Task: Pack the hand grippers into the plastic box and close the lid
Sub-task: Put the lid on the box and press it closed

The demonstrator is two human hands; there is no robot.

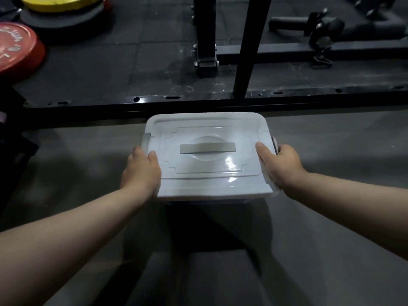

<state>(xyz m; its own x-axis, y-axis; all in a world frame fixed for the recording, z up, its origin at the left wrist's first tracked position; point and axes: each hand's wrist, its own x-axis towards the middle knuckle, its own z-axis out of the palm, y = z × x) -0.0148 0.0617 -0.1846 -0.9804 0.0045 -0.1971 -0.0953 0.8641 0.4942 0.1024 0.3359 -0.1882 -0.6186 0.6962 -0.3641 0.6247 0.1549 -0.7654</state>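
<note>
A white plastic box (207,191) sits on the grey floor in the middle of the head view, its lid (207,131) lying flat on top with a grey handle (207,148) in the centre. My left hand (141,171) grips the lid's left edge, thumb on top. On the right edge my right hand (279,165) does the same, its fingers curled over the grey side latch (275,145). No hand grippers show; the box's inside is hidden by the lid.
A black steel rack base (154,100) with two uprights (251,45) runs across just behind the box. Red (17,47) and yellow (61,3) weight plates lie far left. Dark handles and a strap (320,29) lie far right.
</note>
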